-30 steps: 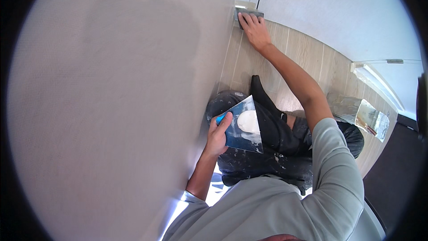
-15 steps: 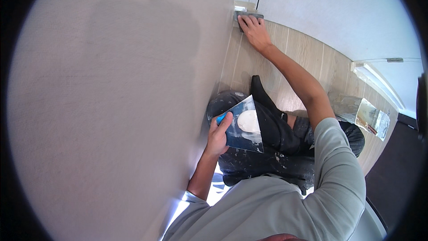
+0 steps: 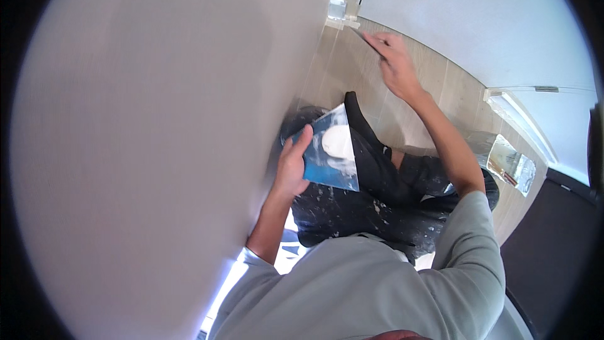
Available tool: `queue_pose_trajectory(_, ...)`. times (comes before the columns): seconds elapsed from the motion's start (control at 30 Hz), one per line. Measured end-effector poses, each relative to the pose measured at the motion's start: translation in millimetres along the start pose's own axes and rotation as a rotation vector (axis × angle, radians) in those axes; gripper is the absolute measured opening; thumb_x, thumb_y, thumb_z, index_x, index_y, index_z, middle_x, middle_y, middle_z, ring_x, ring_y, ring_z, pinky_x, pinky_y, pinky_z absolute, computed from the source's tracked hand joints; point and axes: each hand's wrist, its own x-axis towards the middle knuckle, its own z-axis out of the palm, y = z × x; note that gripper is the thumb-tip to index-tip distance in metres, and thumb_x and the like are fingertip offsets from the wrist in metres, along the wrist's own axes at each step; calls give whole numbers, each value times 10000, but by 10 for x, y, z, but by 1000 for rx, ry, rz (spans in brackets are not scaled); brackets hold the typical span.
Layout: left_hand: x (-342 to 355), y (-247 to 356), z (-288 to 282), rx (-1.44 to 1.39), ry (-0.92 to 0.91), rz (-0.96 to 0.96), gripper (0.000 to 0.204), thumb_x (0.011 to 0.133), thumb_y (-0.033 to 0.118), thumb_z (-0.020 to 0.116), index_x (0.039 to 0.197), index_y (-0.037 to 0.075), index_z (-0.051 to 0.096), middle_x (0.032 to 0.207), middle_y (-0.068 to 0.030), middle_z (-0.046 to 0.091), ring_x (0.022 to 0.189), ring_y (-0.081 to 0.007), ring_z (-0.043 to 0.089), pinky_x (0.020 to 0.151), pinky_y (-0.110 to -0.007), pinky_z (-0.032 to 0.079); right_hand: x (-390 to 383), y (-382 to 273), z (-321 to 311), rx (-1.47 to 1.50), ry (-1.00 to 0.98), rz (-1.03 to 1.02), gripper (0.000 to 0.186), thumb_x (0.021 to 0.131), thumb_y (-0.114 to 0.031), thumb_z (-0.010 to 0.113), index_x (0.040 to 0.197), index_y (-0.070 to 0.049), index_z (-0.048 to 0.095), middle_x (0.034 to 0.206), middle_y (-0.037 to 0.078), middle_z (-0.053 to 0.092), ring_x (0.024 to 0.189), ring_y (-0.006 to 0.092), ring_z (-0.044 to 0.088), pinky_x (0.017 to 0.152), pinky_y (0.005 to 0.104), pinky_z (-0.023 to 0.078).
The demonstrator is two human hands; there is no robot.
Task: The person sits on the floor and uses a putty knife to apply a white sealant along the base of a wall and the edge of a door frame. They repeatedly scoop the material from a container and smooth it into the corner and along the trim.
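Note:
My left hand [image 3: 291, 165] grips a flat blue plate [image 3: 325, 173] with a mound of white paste [image 3: 338, 141] and white smears on it, held above my lap. My right hand [image 3: 397, 66] is closed on a thin dark flat tool [image 3: 368, 41], seen nearly edge-on and slightly blurred. The tool is a little below and right of a small silvery piece [image 3: 337, 7] with pale tape-like strips [image 3: 349, 24], low in the corner where the wall meets a white panel. Whether the tool touches anything there, I cannot tell.
A large plain wall [image 3: 157, 151] stands close on my left. White panels [image 3: 472, 19] border the plank floor [image 3: 437, 82]. A clear, smeared tray-like item [image 3: 509, 164] with thin sticks lies at right, beside white trim [image 3: 522, 126] and a dark panel [image 3: 550, 233]. My paint-spattered legs [image 3: 377, 208] are folded beneath me.
My right hand has moved right and down from the corner with the dark tool, now turned edge-on. The plate and left hand appear higher and slightly left as the view shifts.

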Motion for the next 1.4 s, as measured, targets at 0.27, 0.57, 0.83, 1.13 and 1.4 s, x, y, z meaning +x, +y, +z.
queue_pose_trajectory(0.27, -123, 232, 180, 215, -10, -89, 557, 839, 390, 658, 1155, -32, 478, 1039, -107, 592, 920, -178, 614, 770, -329, 513, -672, -1055, -1467, 66, -194, -217, 454, 605, 32, 488, 972, -111, 714, 920, 52, 632, 906, 229, 573, 775, 345, 418)
queue_pose_trajectory(0.57, -366, 413, 485, 424, -120, -76, 604, 827, 400, 666, 1133, -76, 454, 960, -128, 614, 825, -150, 643, 643, -272, 541, -570, -1272, -1617, -72, -219, -502, 381, 593, -64, 526, 907, -152, 722, 949, -33, 639, 900, 198, 534, 762, 355, 334)
queue_pose_trajectory(0.83, -410, 404, 549, 411, -73, -70, 581, 831, 395, 663, 1131, -61, 463, 997, -129, 601, 838, -163, 639, 659, -279, 537, -554, -1210, -1485, -59, -260, -522, 418, 561, -2, 525, 908, -138, 715, 973, -19, 626, 930, 201, 524, 798, 372, 343)
queue_pose_trajectory(1.13, -121, 204, 60, 168, -16, 47, 418, 890, 341, 606, 1105, -9, 527, 964, -98, 634, 822, -172, 644, 710, -314, 533, -306, -365, -809, -59, -62, -107, 488, 655, 46, 530, 1103, -106, 646, 989, 73, 595, 934, 285, 525, 869, 384, 376)
queue_pose_trajectory(1.4, 20, -12, -219, 190, -29, 40, 371, 914, 346, 567, 1053, 3, 576, 938, -77, 646, 790, -143, 641, 682, -286, 521, 295, 653, 645, -530, -12, -149, 522, 799, -54, 494, 1320, -49, 447, 1187, 97, 508, 1049, 243, 477, 859, 372, 377)
